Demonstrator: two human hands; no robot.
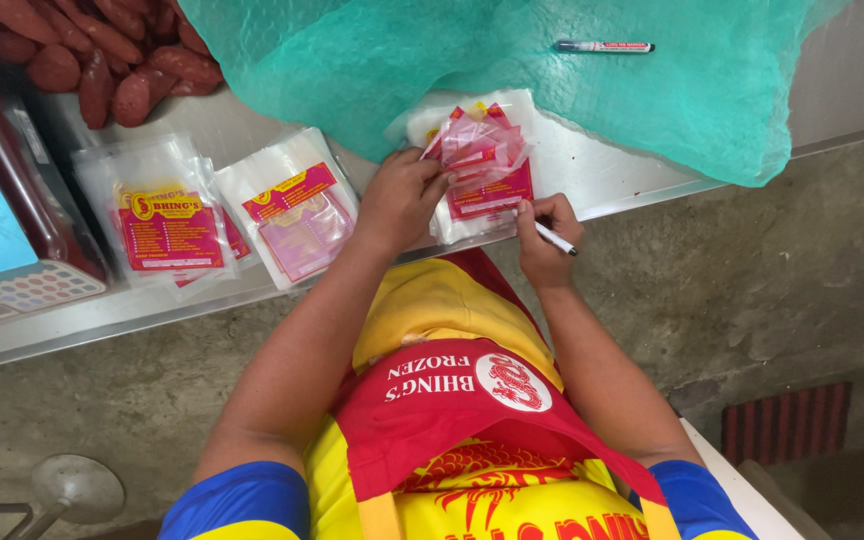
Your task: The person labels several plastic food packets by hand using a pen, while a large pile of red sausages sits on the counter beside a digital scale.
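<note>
My left hand [400, 198] presses on a stack of clear plastic bags with red and yellow printed labels [480, 165] lying at the edge of the steel table [592, 170]. Its fingers lift the top bags of the stack. My right hand [544, 238] grips a white marker pen [556, 238], its tip against the lower right of the stack's red label. I wear a red and yellow apron [452, 400].
Two more piles of labelled bags [167, 215] [292, 205] lie to the left. Red sausages [102, 55] are heaped at the back left. A green mesh net [512, 60] covers the back, a second marker [604, 46] on it. A scale [12, 260] stands far left.
</note>
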